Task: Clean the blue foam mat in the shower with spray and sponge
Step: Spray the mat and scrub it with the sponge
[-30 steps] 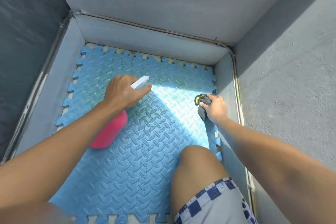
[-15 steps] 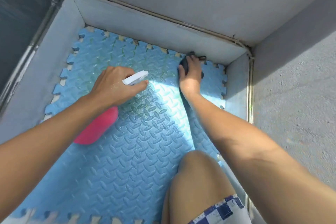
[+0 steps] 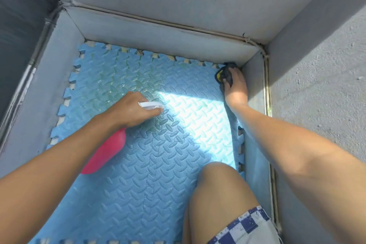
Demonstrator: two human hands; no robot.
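Head view: gripping the pink spray bottle (image 3: pixel 105 154) by its white head with the left hand (image 3: pixel 132 111), low over the middle of the blue foam mat (image 3: pixel 158 180) lying flat between the shower walls (image 3: pixel 158 31). Pressing a yellow-edged sponge (image 3: pixel 224 75) into the mat's far right corner with the right hand (image 3: pixel 236 88), curled over it. Probably light, soft, springy, slick where wet; best lifted by a jigsaw edge tab.

From where I stand, no writing, label, brand, number or sign can be read on anything in view.
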